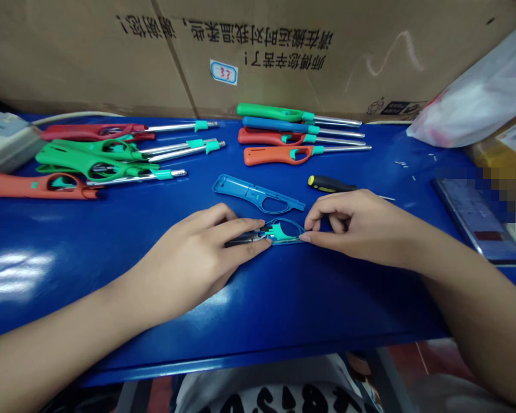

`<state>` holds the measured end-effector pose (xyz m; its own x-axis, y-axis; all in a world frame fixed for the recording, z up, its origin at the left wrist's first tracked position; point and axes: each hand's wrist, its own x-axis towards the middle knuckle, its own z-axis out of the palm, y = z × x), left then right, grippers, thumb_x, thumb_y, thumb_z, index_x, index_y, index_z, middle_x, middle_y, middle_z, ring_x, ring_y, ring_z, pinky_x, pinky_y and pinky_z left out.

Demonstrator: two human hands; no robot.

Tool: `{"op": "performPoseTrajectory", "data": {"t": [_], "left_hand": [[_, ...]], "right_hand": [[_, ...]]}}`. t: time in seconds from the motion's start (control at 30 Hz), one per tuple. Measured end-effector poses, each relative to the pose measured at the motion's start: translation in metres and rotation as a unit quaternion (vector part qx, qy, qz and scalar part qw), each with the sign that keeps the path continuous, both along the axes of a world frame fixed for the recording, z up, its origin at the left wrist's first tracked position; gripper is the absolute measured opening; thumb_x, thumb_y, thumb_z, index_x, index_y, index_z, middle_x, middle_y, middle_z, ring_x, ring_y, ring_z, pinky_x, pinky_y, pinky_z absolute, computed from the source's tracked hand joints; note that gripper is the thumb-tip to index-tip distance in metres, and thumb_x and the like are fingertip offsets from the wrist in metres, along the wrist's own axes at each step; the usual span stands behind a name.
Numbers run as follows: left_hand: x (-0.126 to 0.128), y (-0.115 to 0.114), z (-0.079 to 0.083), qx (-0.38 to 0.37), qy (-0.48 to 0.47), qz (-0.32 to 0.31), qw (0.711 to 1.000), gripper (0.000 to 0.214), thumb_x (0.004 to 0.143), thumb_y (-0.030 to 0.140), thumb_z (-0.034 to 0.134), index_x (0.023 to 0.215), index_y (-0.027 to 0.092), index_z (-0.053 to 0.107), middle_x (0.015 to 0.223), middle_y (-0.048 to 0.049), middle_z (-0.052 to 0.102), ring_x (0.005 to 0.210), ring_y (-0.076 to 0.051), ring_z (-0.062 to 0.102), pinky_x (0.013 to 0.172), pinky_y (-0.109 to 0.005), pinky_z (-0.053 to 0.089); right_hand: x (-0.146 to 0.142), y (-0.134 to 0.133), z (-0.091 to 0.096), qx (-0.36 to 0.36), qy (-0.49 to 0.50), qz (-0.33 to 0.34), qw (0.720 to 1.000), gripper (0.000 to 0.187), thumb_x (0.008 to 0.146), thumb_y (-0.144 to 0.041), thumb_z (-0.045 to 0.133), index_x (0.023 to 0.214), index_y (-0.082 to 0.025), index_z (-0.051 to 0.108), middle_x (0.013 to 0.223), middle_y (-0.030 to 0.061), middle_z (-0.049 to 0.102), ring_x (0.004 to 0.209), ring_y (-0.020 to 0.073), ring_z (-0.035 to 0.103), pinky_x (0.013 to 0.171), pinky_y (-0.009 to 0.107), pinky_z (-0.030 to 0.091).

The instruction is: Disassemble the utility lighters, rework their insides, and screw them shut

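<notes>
My left hand point(198, 258) rests on the blue table point(112, 241), fingers pressed down on the handle end of an opened blue lighter half point(284, 232) with a teal trigger and dark inner parts. My right hand point(361, 226) pinches the other end of the same piece with thumb and curled fingers. The matching blue cover shell point(258, 194) lies just behind my hands. A black and yellow screwdriver point(329, 183) lies behind my right hand.
Assembled long lighters lie in two groups: green and red ones point(94, 158) at back left, green, blue and red ones point(292, 135) at back centre. Cardboard boxes point(262, 51) wall the back. A plastic bag point(481, 97) and a tray point(477, 221) sit right. Small screws point(402, 164) are scattered.
</notes>
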<state>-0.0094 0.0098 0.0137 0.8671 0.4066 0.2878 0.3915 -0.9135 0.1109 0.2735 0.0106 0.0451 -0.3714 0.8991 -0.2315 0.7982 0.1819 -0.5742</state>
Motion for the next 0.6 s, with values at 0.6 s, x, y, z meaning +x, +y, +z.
{"op": "performPoseTrajectory", "data": {"t": [0.6], "left_hand": [[-0.001,0.0,0.002,-0.005,0.004,-0.009,1.0,0.035,0.101,0.015,0.056,0.132,0.017,0.071,0.136,-0.0106,0.07,0.098,-0.028,0.061,0.081,-0.045,0.06]], "right_hand": [[0.015,0.005,0.002,-0.033,-0.02,0.045,0.998,0.02,0.087,-0.041,0.065,0.087,-0.026,0.079,0.07,-0.0018,0.07,0.057,0.0127,0.055,0.052,0.026,0.038]]}}
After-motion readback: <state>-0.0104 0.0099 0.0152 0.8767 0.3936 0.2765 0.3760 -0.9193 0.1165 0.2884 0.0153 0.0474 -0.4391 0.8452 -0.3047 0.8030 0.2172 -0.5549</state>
